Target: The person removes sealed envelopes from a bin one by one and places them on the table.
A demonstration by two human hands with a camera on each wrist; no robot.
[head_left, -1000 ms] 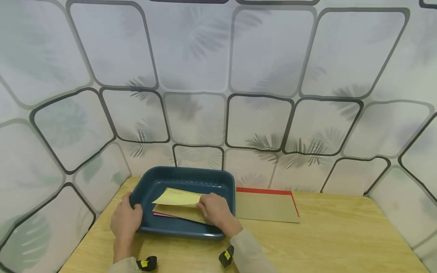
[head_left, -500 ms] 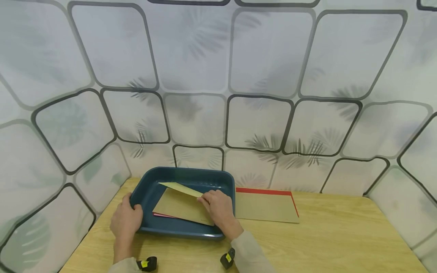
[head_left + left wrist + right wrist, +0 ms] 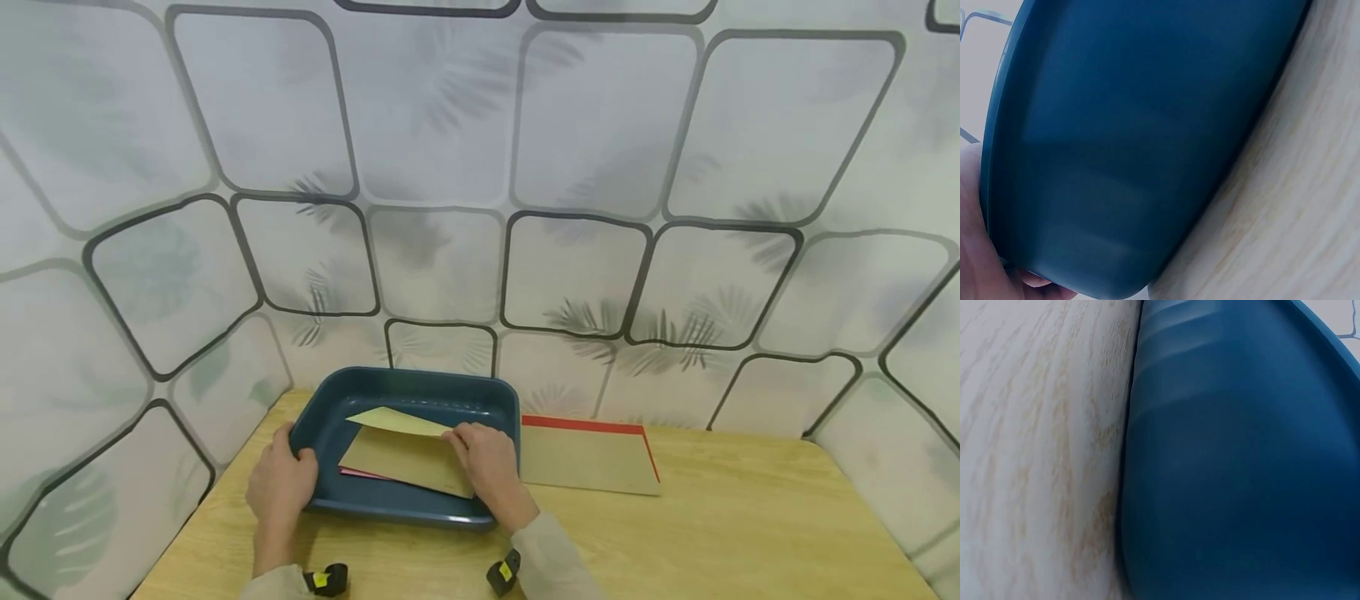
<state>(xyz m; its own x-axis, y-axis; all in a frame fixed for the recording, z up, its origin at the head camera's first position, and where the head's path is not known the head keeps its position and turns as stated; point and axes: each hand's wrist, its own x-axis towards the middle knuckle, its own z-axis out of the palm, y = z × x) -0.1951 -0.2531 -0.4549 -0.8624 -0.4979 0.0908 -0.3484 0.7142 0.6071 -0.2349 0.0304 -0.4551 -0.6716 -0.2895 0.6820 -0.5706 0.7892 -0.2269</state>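
A dark blue plastic tray [image 3: 420, 372] stands on the table. My left hand [image 3: 281, 479] grips its left rim with the thumb over the edge; in the left wrist view part of that hand [image 3: 979, 244] is beside the tray wall [image 3: 1141, 150]. Over the tray, my right hand [image 3: 491, 471] pinches the right end of a pale yellow envelope [image 3: 393, 422], whose left end is raised. Under it lies a brown envelope [image 3: 408, 462], with a thin pink edge [image 3: 363, 474] showing below. The right wrist view has only the tray's outer wall [image 3: 1241, 462] and table.
Right of the tray, a brown envelope [image 3: 588, 458] lies on something red [image 3: 581, 425] that shows along its back and right edges. The wooden table [image 3: 735, 517] reaches back to a patterned wall covering [image 3: 570, 275]. Black bands with yellow marks circle both wrists.
The yellow envelope has tilted: its left end swung up and back from lying lower over the brown one, uncovering more of it. My right hand shifted slightly; the left kept its grip.
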